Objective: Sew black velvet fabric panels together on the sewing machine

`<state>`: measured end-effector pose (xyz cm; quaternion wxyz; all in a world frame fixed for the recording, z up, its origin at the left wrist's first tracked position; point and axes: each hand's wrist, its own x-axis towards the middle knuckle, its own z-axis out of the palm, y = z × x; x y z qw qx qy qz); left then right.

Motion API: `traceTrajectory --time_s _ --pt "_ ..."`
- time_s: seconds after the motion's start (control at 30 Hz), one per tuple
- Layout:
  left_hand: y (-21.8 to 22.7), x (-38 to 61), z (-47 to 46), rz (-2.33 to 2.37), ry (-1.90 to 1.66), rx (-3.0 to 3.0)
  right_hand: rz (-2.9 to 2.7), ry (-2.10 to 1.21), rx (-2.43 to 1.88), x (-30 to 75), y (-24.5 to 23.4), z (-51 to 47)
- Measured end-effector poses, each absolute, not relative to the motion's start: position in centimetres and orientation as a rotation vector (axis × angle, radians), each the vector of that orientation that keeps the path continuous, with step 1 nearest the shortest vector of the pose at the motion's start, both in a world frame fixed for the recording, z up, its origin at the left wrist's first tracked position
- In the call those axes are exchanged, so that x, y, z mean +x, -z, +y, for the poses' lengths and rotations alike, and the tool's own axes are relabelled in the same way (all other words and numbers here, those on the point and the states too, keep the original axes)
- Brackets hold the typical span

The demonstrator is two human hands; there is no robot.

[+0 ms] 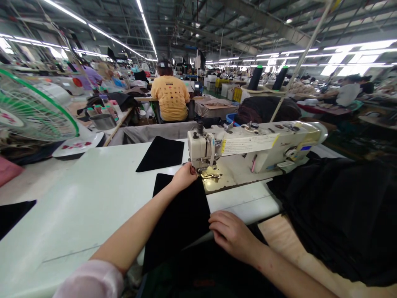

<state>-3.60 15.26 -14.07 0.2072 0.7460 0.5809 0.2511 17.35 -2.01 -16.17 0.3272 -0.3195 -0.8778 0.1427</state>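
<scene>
A black fabric panel (182, 213) lies on the pale table in front of the sewing machine (235, 142), its near end hanging over the table edge. My left hand (185, 176) is closed beside the presser foot, at the panel's far corner; its fingertips are partly hidden, and what they pinch, if anything, does not show. My right hand (231, 234) has its fingers curled together on the panel's right edge, gripping it near the table's front. A second black piece of fabric (163, 153) lies flat behind my left hand, left of the machine head.
Black cloth (341, 211) is heaped on the right beside a wooden board (294, 244). A green fan (34, 111) stands at the left. Another dark piece (14, 215) lies on the table's left end. A person in a yellow shirt (170, 97) sits ahead, facing away.
</scene>
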Motion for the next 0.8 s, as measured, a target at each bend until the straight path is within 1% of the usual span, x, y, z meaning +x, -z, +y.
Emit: traceTrajectory --time_s 0.13,0.23,0.3,0.37,0.4,0.47,0.57,0.67,0.8 --pt "12.9 -3.1 13.9 1.729 -0.698 2.132 -2.305 -0.362 -0.814 17.6 16.4 -2.0" --pt "11.9 -2.7 9.5 1.783 -0.739 2.223 -2.343 -0.328 -0.781 17.9 16.5 -2.0" --pt "11.9 -2.7 5.2 1.610 -0.675 2.374 -2.369 -0.317 -0.767 18.1 16.4 -2.1" --pt "12.5 -3.1 1.1 1.199 -0.516 2.595 -2.387 -0.318 -0.767 18.3 16.4 -2.1" --pt "13.0 -3.4 -0.6 1.074 -0.490 2.669 -2.392 -0.320 -0.767 18.3 16.3 -2.1" --pt "13.9 -4.1 -2.4 0.922 -0.468 2.774 -2.391 -0.327 -0.772 18.2 16.2 -1.9" --pt "14.4 -4.8 -2.1 0.879 -0.431 2.826 -2.375 -0.330 -0.780 18.0 16.1 -1.2" --pt "13.9 -5.0 0.0 0.877 -0.380 2.829 -2.359 -0.322 -0.786 17.6 16.2 0.2" --pt "13.1 -5.3 2.6 0.884 -0.415 2.843 -2.354 -0.277 -0.792 17.0 16.3 2.8"
